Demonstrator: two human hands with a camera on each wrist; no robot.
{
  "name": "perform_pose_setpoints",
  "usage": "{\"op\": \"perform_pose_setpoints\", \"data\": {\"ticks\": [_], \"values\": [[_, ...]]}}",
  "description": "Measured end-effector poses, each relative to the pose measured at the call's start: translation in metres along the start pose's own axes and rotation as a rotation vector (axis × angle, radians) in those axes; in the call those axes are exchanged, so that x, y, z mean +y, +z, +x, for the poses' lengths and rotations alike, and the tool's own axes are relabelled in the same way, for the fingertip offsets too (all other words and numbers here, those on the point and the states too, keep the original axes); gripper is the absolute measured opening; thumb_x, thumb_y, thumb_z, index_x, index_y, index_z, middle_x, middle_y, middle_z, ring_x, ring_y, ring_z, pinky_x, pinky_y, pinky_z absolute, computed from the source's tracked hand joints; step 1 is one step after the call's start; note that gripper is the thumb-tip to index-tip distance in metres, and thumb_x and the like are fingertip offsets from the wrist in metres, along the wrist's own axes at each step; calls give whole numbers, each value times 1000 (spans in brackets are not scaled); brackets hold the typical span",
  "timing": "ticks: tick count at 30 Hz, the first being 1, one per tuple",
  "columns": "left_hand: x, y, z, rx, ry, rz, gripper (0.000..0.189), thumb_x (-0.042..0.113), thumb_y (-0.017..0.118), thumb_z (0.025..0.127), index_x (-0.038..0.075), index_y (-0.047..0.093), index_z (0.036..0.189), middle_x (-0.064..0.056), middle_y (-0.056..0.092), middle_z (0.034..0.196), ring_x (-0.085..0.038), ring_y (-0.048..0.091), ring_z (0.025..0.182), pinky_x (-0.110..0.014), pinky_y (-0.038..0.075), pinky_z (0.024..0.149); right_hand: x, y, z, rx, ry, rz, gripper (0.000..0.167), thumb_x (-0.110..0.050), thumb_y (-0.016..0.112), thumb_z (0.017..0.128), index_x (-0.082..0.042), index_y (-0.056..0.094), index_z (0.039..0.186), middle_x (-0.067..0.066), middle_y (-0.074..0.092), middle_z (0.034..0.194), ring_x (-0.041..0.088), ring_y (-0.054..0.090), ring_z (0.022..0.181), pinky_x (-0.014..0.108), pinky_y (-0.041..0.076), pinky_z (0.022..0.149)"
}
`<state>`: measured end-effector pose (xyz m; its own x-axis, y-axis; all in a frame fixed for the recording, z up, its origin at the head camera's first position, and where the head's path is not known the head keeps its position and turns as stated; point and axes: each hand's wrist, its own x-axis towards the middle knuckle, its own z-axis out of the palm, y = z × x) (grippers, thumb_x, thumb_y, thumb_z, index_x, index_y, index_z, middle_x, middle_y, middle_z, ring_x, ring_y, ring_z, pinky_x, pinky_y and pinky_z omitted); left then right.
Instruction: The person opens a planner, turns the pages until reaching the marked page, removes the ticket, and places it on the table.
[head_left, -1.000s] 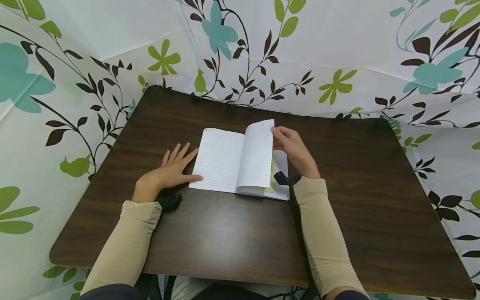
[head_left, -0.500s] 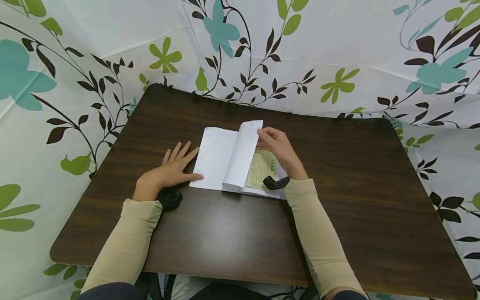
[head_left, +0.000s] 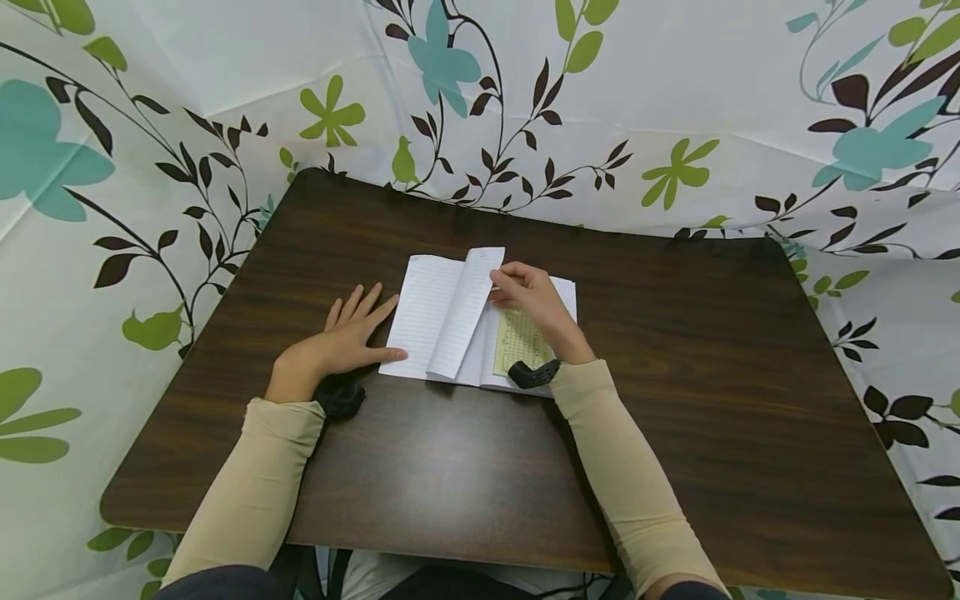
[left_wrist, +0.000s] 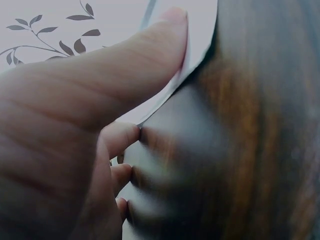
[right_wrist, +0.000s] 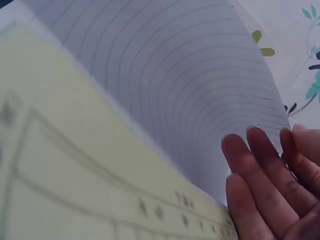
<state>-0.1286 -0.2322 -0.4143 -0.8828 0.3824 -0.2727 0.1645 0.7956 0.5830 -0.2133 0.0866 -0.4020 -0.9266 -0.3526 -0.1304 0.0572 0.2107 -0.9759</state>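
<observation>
An open notebook [head_left: 423, 312] with lined white pages lies on the dark wooden table. My right hand [head_left: 528, 300] pinches the outer edge of one lined page [head_left: 465, 317], which stands curled up over the middle of the notebook. Under that hand, the inside back cover shows a yellow printed panel [head_left: 513, 342] with a grid, seen close in the right wrist view. My left hand [head_left: 337, 350] lies flat with fingers spread. Its thumb [left_wrist: 165, 42] rests on the notebook's lower left corner, and the other fingertips touch the tabletop beside the left edge.
The brown table [head_left: 712, 400] has rounded corners and spreads around the notebook. A white curtain [head_left: 675, 83] with leaf and flower prints hangs behind and at both sides. Dark wrist devices [head_left: 341, 400] sit at both wrists.
My right hand has moved left with the pinched page, lifting it over toward the left side and uncovering the yellow panel. The left hand has stayed in place.
</observation>
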Motion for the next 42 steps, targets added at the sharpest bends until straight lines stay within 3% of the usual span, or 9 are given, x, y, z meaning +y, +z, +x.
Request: {"op": "perform_pose_setpoints", "data": {"ticks": [7,15,20,25,28,32,42], "values": [[-1,1,1,-16,-9,21,99,54,66,98,14,11,169,-20,-9,176,-46,-18,160,-68,-15,125,2,11,3,-18,8,-16,28,-27,64,106,-2,68,119,11,77,110,19,77,98,38,62,92],[-4,1,2,-14,-10,29,99,55,65,98,15,10,170,-20,-10,176,-45,-19,160,-67,-16,124,3,24,9,-15,43,-22,31,-25,65,105,1,69,122,18,74,118,14,78,91,26,62,74],[-2,0,1,-19,-7,27,99,58,64,98,15,10,170,-20,-9,176,-45,-18,160,-68,-15,124,4,29,13,8,55,-52,31,-26,66,104,0,69,121,18,76,114,7,76,82,22,57,67],[-1,0,2,-23,-3,25,97,59,61,99,15,10,169,-20,-10,175,-45,-19,160,-67,-16,124,5,34,15,48,3,-150,27,-24,67,103,1,72,114,13,77,98,7,70,72,21,46,61],[-1,1,2,-21,-23,29,91,60,52,103,16,9,170,-19,-11,176,-44,-21,160,-66,-17,124,5,38,17,70,-20,-198,26,-23,68,103,1,73,110,11,76,94,8,66,69,20,44,65],[1,3,3,-16,-64,15,86,65,40,105,20,6,170,-16,-14,176,-41,-24,160,-65,-20,124,4,44,18,89,-46,-246,26,-23,67,103,1,74,109,14,76,100,9,63,73,19,47,73],[7,7,6,-23,-99,15,99,74,43,99,17,2,169,-16,-17,175,-41,-26,159,-68,-20,122,5,53,15,83,-71,-262,25,-24,64,104,-1,72,107,18,78,105,9,59,77,18,45,70]]}}
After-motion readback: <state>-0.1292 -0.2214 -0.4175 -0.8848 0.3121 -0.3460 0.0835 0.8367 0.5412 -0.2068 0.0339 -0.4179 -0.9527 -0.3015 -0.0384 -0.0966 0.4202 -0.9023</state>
